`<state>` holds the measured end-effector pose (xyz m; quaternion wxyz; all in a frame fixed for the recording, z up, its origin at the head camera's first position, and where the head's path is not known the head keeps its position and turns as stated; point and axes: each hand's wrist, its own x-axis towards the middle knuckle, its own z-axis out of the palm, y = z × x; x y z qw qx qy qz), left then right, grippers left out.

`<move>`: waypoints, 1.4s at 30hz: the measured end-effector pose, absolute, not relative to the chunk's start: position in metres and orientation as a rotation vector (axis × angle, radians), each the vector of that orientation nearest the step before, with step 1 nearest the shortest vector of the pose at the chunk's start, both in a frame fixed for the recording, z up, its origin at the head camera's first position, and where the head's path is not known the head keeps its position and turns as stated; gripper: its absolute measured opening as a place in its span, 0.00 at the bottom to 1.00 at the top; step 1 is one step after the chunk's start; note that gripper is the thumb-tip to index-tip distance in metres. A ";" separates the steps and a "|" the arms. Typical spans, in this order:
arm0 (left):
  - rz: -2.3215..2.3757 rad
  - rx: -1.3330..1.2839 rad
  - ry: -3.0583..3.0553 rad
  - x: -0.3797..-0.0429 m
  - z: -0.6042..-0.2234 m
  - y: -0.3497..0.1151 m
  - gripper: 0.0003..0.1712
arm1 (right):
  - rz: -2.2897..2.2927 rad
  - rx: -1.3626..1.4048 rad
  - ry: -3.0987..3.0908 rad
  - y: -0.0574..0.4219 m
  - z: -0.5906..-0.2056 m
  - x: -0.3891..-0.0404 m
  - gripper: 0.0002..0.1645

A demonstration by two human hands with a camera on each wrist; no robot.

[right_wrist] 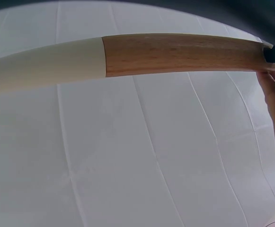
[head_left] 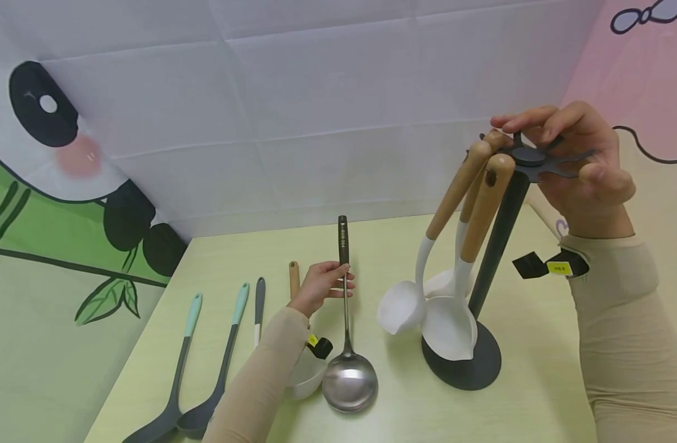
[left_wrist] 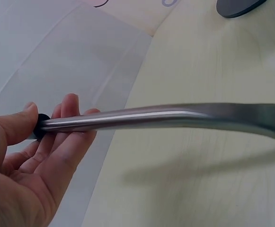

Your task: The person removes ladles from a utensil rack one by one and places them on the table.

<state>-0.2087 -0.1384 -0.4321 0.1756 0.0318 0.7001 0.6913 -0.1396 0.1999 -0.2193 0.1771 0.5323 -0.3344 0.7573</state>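
Note:
In the head view my left hand point(head_left: 323, 284) pinches a stainless steel ladle point(head_left: 349, 381) between thumb and fingers, where its black handle meets the metal shaft. The left wrist view shows the ladle's shaft point(left_wrist: 142, 117) lying across the fingers. My right hand point(head_left: 584, 144) curls round the hooked top of a black utensil stand point(head_left: 496, 252). White ladles with wooden handles hang there, one in front point(head_left: 449, 326), one at the left point(head_left: 400, 307) and one partly hidden behind. In the right wrist view a finger point(right_wrist: 272, 97) is at the end of a wooden handle point(right_wrist: 184, 53).
At the left lie two dark utensils with mint handles, one a turner point(head_left: 172, 409), the other a ladle point(head_left: 197, 421). Beside them are a grey-handled utensil point(head_left: 260, 301) and a wooden-handled one point(head_left: 294, 280), partly behind my left arm. A white cloth wall point(head_left: 316, 123) stands behind the table.

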 end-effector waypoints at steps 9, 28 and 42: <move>1.940 0.051 1.993 -0.213 -0.436 -0.140 0.16 | 2.149 1.475 -0.950 0.198 -0.220 -0.139 0.19; 1.880 0.000 1.975 -0.227 -0.453 -0.144 0.20 | 2.165 1.487 -0.908 0.191 -0.218 -0.132 0.17; 1.781 -0.049 2.061 -0.238 -0.466 -0.144 0.17 | 2.152 1.434 -0.943 0.193 -0.218 -0.134 0.18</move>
